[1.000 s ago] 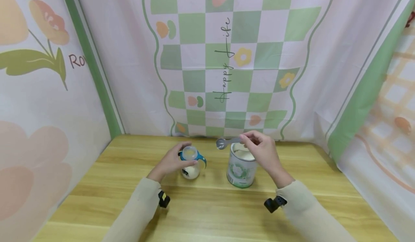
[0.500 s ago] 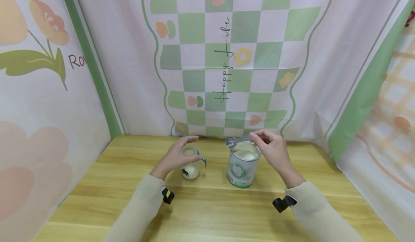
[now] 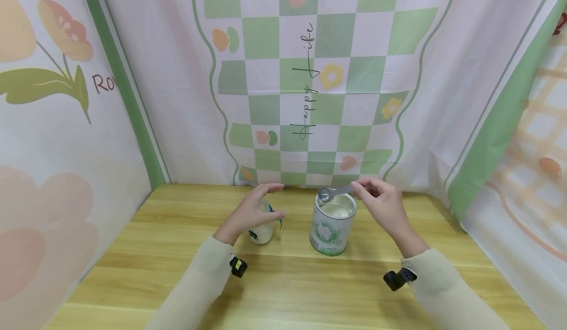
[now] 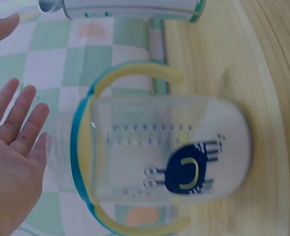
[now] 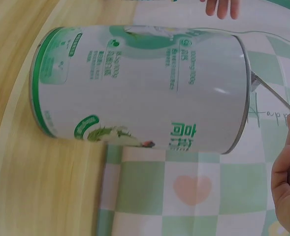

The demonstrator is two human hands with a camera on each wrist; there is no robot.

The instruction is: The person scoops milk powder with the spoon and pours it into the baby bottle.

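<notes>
With the right hand [image 3: 384,203] pinching the spoon [image 3: 333,193] over the can [image 3: 332,224], dip it level; the left hand [image 3: 252,211], fingers open, should steady the bottle [image 3: 265,230] beneath it.

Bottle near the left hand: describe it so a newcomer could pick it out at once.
On the wooden table, in front of the checked backdrop, two containers stand side by side. The bottle is the smaller one, just under the open left hand and left of the tin. Unlike the green-and-white tin, it is clear, with a teal collar, yellow handles and white powder at the bottom.
</notes>
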